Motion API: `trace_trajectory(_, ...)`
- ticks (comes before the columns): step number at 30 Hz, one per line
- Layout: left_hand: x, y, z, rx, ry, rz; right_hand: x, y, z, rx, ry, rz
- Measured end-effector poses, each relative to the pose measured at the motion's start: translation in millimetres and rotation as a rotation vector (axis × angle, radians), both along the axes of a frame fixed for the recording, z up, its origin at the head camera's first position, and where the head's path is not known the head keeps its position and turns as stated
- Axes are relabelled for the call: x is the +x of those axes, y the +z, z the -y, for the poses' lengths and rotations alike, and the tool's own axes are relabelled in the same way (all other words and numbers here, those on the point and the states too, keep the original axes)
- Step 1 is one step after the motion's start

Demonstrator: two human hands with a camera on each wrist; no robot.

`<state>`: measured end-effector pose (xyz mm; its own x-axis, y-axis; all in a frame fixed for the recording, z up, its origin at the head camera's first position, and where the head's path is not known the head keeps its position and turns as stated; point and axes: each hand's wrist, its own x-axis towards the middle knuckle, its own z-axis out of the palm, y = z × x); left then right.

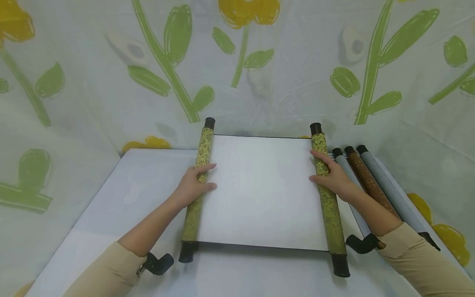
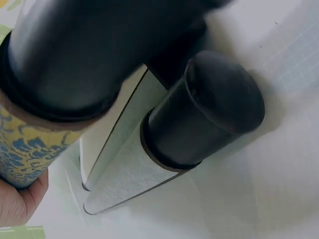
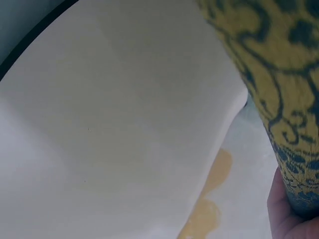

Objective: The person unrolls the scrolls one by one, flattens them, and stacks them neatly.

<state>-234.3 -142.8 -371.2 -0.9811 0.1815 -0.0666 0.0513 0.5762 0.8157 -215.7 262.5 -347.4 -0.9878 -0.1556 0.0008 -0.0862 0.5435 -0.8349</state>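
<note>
A scroll lies unrolled on the white table (image 1: pixel 130 194), its blank white sheet (image 1: pixel 259 189) stretched between two yellow-green patterned rollers with black end caps. My left hand (image 1: pixel 193 185) lies over the middle of the left roller (image 1: pixel 193 218), fingers and thumb curled across its top onto the sheet's edge. My right hand (image 1: pixel 332 175) grips the right roller (image 1: pixel 330 214) the same way. In the left wrist view the palm (image 2: pixel 20 204) sits against the patterned roller (image 2: pixel 30 149). In the right wrist view the palm (image 3: pixel 289 214) touches the roller (image 3: pixel 269 74) beside the sheet (image 3: pixel 124 124).
Three rolled scrolls lie side by side right of my right hand: a grey one (image 1: pixel 343 163), a brown one (image 1: pixel 367 179) and another grey one (image 1: pixel 389 189). A floral cloth (image 1: pixel 259 82) hangs behind and beside the table. A pale roll with a black cap (image 2: pixel 209 109) shows in the left wrist view.
</note>
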Motion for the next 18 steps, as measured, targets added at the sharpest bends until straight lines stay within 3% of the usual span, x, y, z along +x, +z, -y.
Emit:
trace_trajectory(5,-1.0,1.4,1.1,-0.019,0.018,0.024,-1.2,-1.3,-0.1,0.004,0.0,0.003)
trace_trajectory(12,-0.2,-1.3,6.3,-0.033,-0.002,-0.017,-1.0,-1.0,-3.5,-0.028,0.036,-0.019)
trace_trajectory(18,1.8,-3.9,11.2,-0.046,-0.007,-0.01,-1.2,0.2,-6.4,0.0,0.054,0.018)
